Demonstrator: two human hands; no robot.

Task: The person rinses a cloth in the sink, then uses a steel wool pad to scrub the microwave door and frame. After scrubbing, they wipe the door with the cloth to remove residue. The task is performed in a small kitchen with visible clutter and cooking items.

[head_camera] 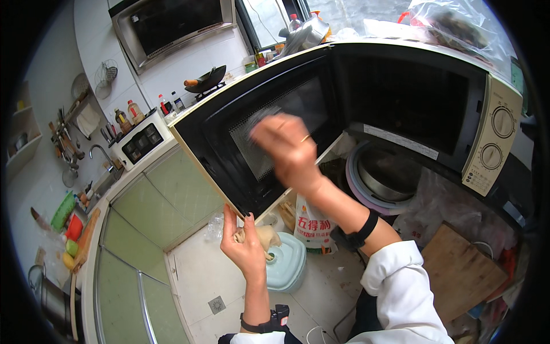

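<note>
The microwave oven's door [206, 142] is swung wide, its dark inner side and perforated window facing me. My left hand [247, 247] grips the door's lower outer corner between thumb and fingers. Beige cloth-like material [263, 236] shows right beside that palm; whether the hand also holds it is unclear. My right hand [290, 148], blurred by motion, is in front of the window with a grey scrubber [263, 119], possibly steel wool, in its fingers. To the right, the microwave's dark cavity [399, 99] lies exposed beside the dial panel [494, 133].
Below the door stand a light-blue lidded container [290, 262] and a printed white sack [311, 225]. Nested basins [386, 172] sit under the microwave, with a wooden board [464, 273] leaning at right. Green cabinets [172, 189] line the left; a wok [208, 79] rests on the stove.
</note>
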